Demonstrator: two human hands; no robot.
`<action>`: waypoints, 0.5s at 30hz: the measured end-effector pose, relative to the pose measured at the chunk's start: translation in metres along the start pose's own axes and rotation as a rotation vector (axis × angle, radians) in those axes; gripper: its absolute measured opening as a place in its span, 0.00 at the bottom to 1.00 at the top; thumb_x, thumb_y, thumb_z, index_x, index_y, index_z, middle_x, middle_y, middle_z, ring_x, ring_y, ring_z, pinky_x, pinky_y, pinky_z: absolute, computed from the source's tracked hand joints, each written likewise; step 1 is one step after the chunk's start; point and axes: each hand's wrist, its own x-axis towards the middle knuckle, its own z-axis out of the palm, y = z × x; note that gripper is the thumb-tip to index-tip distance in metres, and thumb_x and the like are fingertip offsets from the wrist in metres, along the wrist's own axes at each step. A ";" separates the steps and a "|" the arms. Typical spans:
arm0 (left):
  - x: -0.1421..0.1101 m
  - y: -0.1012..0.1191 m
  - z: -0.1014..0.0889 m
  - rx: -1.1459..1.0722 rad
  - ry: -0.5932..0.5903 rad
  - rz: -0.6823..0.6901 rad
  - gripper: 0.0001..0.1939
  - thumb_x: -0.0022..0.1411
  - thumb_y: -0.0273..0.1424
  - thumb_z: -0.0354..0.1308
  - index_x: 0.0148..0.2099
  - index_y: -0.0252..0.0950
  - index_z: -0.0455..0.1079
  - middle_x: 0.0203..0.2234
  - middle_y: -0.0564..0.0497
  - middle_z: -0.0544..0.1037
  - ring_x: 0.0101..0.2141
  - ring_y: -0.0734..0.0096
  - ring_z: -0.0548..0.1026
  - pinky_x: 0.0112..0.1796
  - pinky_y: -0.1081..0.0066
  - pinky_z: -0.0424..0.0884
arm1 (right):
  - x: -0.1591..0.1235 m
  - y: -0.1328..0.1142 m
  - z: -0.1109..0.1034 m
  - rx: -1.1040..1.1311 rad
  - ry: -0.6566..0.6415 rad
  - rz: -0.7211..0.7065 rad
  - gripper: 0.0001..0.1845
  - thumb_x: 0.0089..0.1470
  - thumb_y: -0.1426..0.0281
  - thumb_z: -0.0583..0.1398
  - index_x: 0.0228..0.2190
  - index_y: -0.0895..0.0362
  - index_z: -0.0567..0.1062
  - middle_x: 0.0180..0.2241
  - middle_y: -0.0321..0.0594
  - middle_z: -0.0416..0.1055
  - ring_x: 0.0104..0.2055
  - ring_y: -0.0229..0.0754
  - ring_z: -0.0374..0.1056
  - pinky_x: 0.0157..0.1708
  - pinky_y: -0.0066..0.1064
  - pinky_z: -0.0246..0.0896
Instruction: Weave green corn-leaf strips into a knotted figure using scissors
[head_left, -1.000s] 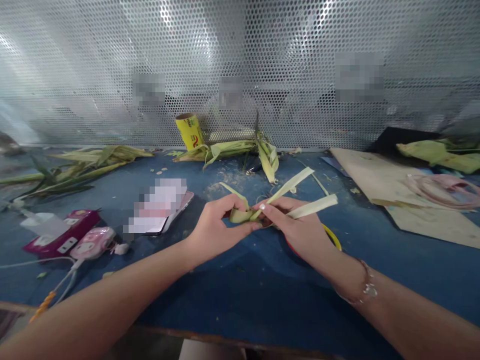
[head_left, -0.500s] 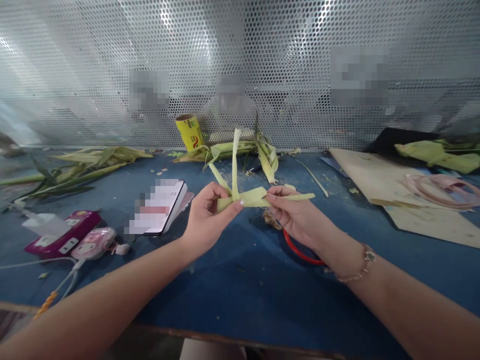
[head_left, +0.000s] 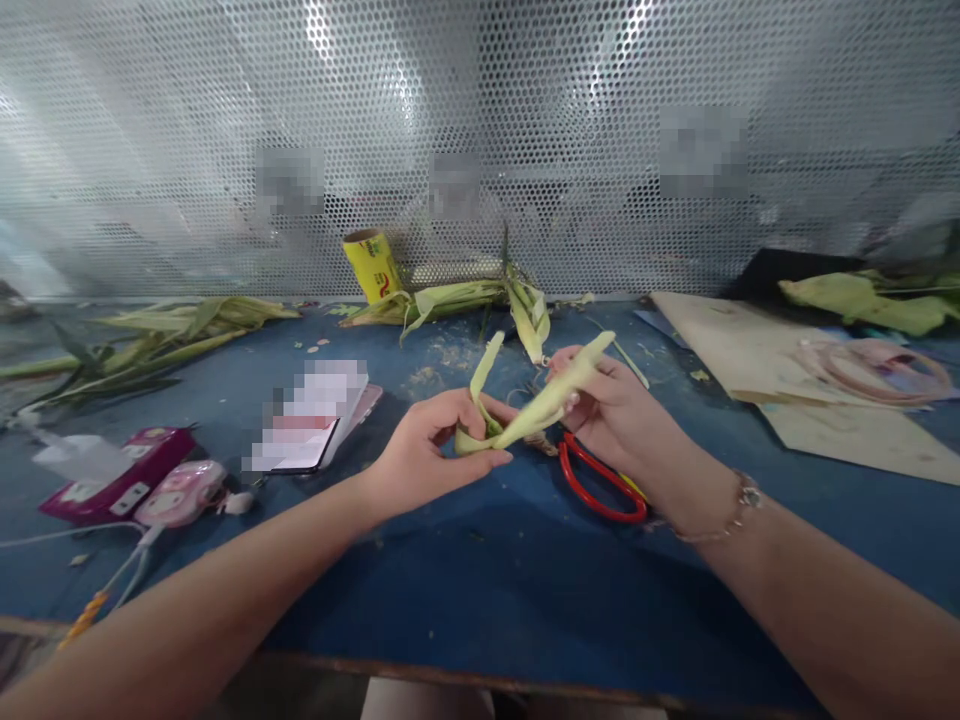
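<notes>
Pale green folded strips of corn husk (head_left: 536, 410) are between my two hands above the blue table. My left hand (head_left: 435, 445) is closed, pinching the folded part between thumb and fingers, with one short end sticking up. Behind the long strip that slants up to the right is my right hand (head_left: 607, 410), its fingers curled against that strip. Below my right hand lie red-handled scissors (head_left: 600, 490), their blades out of sight. A small brown tangle of fibre (head_left: 541, 440) lies beside the scissors, partly covered.
Corn ears in husks (head_left: 457, 298) and a yellow tube (head_left: 371, 266) lie along the perforated metal screen (head_left: 480, 120). To the left are a phone (head_left: 315, 415), a purple power strip (head_left: 124, 480) and loose husks (head_left: 187, 325). Cardboard (head_left: 720, 350) is at the right.
The husk ends have swung: the tall upright strip is gone from view as such, and a broad strip now slants up rightward. My right hand has turned, uncovering more of the scissors.
</notes>
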 end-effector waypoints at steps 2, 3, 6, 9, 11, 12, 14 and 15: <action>0.001 -0.001 -0.002 0.126 -0.039 0.058 0.11 0.48 0.24 0.61 0.25 0.36 0.59 0.35 0.44 0.76 0.37 0.66 0.74 0.38 0.66 0.69 | -0.003 -0.002 0.003 0.006 0.017 -0.026 0.05 0.44 0.69 0.65 0.24 0.57 0.74 0.21 0.29 0.63 0.18 0.24 0.56 0.18 0.16 0.57; 0.002 -0.001 -0.002 0.176 -0.051 0.077 0.11 0.49 0.25 0.61 0.24 0.36 0.59 0.35 0.44 0.76 0.37 0.67 0.74 0.38 0.66 0.69 | -0.005 -0.003 0.005 0.001 0.018 -0.035 0.05 0.45 0.69 0.64 0.24 0.57 0.74 0.21 0.29 0.62 0.18 0.24 0.56 0.18 0.16 0.57; 0.002 -0.001 -0.003 0.249 -0.046 0.081 0.11 0.50 0.26 0.60 0.24 0.36 0.59 0.33 0.45 0.76 0.36 0.68 0.74 0.37 0.67 0.69 | -0.009 -0.004 0.010 -0.037 -0.009 -0.058 0.04 0.48 0.68 0.62 0.27 0.56 0.75 0.21 0.30 0.62 0.19 0.25 0.57 0.19 0.18 0.57; 0.001 -0.005 -0.001 0.228 0.021 0.003 0.11 0.51 0.26 0.59 0.24 0.37 0.58 0.29 0.47 0.75 0.33 0.69 0.75 0.34 0.69 0.70 | -0.014 -0.003 0.013 -0.100 -0.030 -0.087 0.03 0.48 0.68 0.62 0.26 0.55 0.74 0.22 0.31 0.64 0.19 0.27 0.57 0.18 0.21 0.57; -0.001 -0.008 -0.001 0.181 0.063 -0.047 0.11 0.51 0.27 0.59 0.25 0.37 0.58 0.28 0.47 0.75 0.32 0.70 0.74 0.33 0.69 0.69 | -0.015 -0.002 0.014 -0.144 -0.032 -0.136 0.03 0.49 0.68 0.61 0.26 0.55 0.74 0.22 0.31 0.65 0.19 0.28 0.59 0.19 0.23 0.57; -0.002 -0.010 -0.001 0.155 0.073 -0.065 0.11 0.50 0.27 0.60 0.25 0.36 0.58 0.29 0.47 0.76 0.33 0.70 0.74 0.33 0.69 0.69 | -0.016 -0.001 0.013 -0.172 -0.030 -0.182 0.03 0.49 0.68 0.61 0.26 0.54 0.74 0.23 0.31 0.65 0.20 0.29 0.60 0.20 0.24 0.57; -0.002 -0.010 0.000 0.090 0.087 -0.102 0.11 0.50 0.27 0.60 0.25 0.36 0.58 0.31 0.47 0.76 0.33 0.70 0.74 0.33 0.69 0.69 | -0.016 0.001 0.011 -0.266 -0.024 -0.304 0.03 0.50 0.68 0.60 0.27 0.53 0.74 0.25 0.32 0.67 0.23 0.31 0.62 0.24 0.26 0.60; -0.002 -0.010 0.000 0.049 0.091 -0.131 0.11 0.50 0.26 0.60 0.25 0.36 0.58 0.31 0.47 0.76 0.33 0.70 0.74 0.34 0.70 0.69 | -0.017 0.001 0.010 -0.325 -0.023 -0.362 0.04 0.51 0.67 0.59 0.27 0.53 0.74 0.27 0.33 0.68 0.25 0.32 0.64 0.26 0.27 0.62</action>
